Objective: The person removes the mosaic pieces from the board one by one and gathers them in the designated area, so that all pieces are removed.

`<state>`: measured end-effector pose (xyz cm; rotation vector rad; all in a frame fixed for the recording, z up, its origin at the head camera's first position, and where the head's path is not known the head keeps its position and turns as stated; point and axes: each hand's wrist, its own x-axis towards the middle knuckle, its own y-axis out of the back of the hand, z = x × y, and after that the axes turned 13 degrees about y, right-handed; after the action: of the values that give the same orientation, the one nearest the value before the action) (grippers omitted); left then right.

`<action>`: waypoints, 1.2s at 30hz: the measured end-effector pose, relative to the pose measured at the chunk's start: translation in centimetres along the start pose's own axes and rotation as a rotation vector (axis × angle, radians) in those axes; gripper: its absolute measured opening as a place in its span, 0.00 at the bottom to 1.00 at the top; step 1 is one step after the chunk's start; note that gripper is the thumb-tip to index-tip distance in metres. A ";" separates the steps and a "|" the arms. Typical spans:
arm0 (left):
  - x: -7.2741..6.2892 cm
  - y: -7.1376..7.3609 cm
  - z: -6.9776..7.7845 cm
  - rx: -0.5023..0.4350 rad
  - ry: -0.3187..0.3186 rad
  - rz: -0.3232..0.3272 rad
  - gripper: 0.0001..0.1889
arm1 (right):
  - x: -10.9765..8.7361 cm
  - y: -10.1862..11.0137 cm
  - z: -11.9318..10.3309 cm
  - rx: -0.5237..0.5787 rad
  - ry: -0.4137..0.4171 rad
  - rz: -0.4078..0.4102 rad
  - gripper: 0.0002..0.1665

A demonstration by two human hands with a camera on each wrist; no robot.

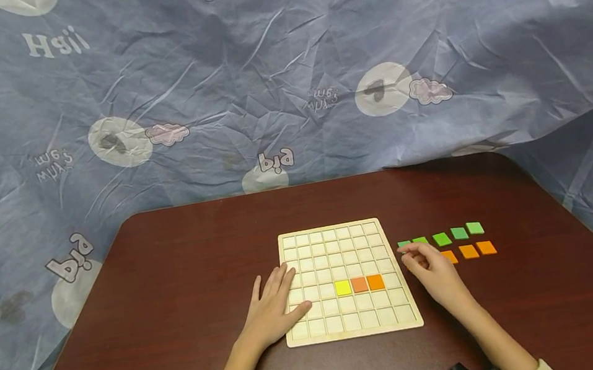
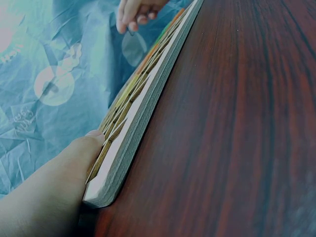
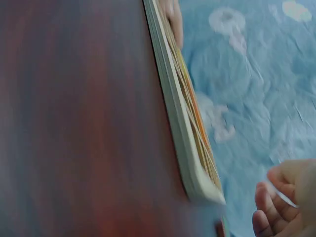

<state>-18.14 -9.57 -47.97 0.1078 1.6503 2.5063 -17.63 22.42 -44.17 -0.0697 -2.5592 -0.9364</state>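
Note:
My left hand (image 1: 272,310) lies with its fingers spread over the left edge of a pale wooden grid board (image 1: 354,331). In the left wrist view its thumb (image 2: 81,153) rests on the board's rim. One row of the board holds a yellow tile (image 1: 342,288), a salmon tile (image 1: 359,285) and an orange tile (image 1: 375,282), side by side. Off the board's right edge is my right hand (image 1: 438,272), fingers loosely bent and no tile showing between them. Its fingertips overlap a teal-green tile (image 1: 403,243) in the head view.
Right of the board, several green tiles (image 1: 442,239) form a row, with orange tiles (image 1: 469,251) in a row nearer me, partly hidden by my right hand. The dark wooden table (image 1: 195,267) ends at a blue patterned cloth (image 1: 283,86) behind.

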 end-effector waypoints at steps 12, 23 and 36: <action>-0.1 0.0 0.2 -0.003 -0.008 0.006 0.41 | -1.4 -3.6 -0.1 0.023 0.091 -0.067 0.12; 0.0 0.0 0.0 0.000 -0.006 0.011 0.40 | -1.3 -3.8 -0.1 -0.065 0.128 -0.157 0.15; 0.0 0.0 0.0 -0.002 -0.010 0.017 0.40 | -1.3 -3.9 0.0 -0.077 0.122 -0.185 0.11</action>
<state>-18.09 -9.55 -48.01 0.1346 1.6502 2.5160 -17.16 19.50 -47.10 0.1995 -2.4482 -1.0727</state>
